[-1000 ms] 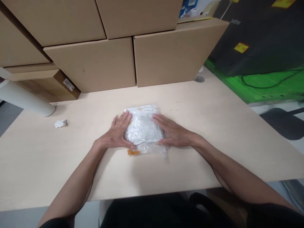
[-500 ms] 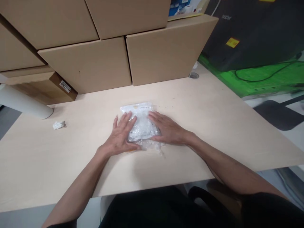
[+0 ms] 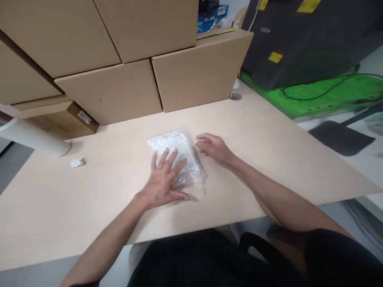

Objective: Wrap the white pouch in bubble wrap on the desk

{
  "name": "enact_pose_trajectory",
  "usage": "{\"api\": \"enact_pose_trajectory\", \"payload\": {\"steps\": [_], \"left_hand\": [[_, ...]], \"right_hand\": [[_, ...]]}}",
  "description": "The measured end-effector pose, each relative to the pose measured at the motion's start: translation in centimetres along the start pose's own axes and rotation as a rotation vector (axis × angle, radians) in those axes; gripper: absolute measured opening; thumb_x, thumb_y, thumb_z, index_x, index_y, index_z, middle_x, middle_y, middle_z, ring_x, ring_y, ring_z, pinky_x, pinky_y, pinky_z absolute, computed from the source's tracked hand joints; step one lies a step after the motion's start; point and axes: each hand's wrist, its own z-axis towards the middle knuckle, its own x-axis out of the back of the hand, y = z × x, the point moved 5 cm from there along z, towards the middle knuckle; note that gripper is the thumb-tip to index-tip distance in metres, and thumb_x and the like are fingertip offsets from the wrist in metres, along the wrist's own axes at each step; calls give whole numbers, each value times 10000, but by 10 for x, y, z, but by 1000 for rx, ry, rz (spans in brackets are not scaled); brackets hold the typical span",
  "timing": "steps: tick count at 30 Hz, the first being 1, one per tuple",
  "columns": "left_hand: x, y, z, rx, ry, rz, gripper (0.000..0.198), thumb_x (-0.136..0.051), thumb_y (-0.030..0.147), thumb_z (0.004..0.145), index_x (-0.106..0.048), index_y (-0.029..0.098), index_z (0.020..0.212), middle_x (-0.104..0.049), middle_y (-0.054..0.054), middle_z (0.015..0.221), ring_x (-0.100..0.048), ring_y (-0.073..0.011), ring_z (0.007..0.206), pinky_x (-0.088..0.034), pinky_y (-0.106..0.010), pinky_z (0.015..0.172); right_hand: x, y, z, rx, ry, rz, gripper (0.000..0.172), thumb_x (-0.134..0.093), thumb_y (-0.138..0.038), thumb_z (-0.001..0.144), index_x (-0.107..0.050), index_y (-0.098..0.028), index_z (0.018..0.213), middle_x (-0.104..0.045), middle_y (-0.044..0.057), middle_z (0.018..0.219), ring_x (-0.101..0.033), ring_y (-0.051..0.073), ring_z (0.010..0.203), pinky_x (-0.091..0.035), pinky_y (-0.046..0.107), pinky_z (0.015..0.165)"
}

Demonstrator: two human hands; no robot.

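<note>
A flat white packet in clear crinkled plastic (image 3: 182,145) lies slightly turned on the pale wooden table (image 3: 119,171). My left hand (image 3: 163,181) rests with spread fingers on the packet's lower left part, its thumb pointing right near the lower edge. Just off the packet's right side is my right hand (image 3: 214,147), its fingers curled and pressed together. Whether anything small is between those fingers cannot be made out.
Cardboard boxes (image 3: 116,95) are stacked along the back. A white roll (image 3: 38,137) and a crumpled white scrap (image 3: 77,162) are at the left. A dark machine (image 3: 299,48) stands on a green surface (image 3: 329,93) at the back right.
My right hand has come off the packet to the right, and its fingers have curled. My left hand has shifted a little down and right, and the packet has turned slightly.
</note>
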Motion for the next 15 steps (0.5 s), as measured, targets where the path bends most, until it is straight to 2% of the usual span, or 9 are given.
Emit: {"api": "enact_pose_trajectory", "payload": {"steps": [3,4,7,10,13,15], "left_hand": [[-6,7,3,-12,81,0,439,-521,393,992,-561,254,1407,-364,-110,1605,-161,-373,1533,-39,-676,1192],[-5,7,3,-17,129,-35,371,-474,294,1013,-605,256,1357,-446,-96,1560,-214,-340,1526,-66,-660,1202],[8,1,-1,-12,353,-253,357,-458,237,1017,-629,281,1327,-591,-71,1437,-354,-277,1479,-175,-621,1214],[26,-1,-6,31,584,-514,355,-505,253,1006,-633,322,1330,-632,-42,1390,-444,-253,1428,-301,-577,1195],[38,5,-8,103,716,-731,321,-541,260,993,-683,324,1274,-664,-24,1348,-495,-242,1390,-331,-519,1200],[46,5,-10,222,818,-901,275,-578,297,978,-725,303,1211,-685,-28,1319,-541,-233,1348,-372,-452,1186]], "right_hand": [[-5,3,-1,-114,-71,68,353,-721,-399,784,-645,-169,1042,-675,29,770,-601,130,594,-448,237,484],[-7,2,-2,-128,-95,94,337,-728,-387,783,-643,-172,1028,-674,29,770,-593,122,584,-429,224,465],[-12,-3,-7,-160,-169,189,382,-740,-406,794,-628,-184,1084,-690,39,818,-590,118,586,-416,218,445],[-21,-7,-13,-192,-275,252,591,-769,-447,780,-553,-211,1278,-700,28,814,-608,141,609,-439,236,467],[-30,-11,-19,-173,-342,300,789,-816,-414,727,-449,-251,1407,-722,26,864,-669,189,718,-527,297,592],[-33,-14,-21,-161,-335,350,835,-830,-371,698,-421,-264,1418,-733,43,962,-697,219,814,-559,352,690]]}}
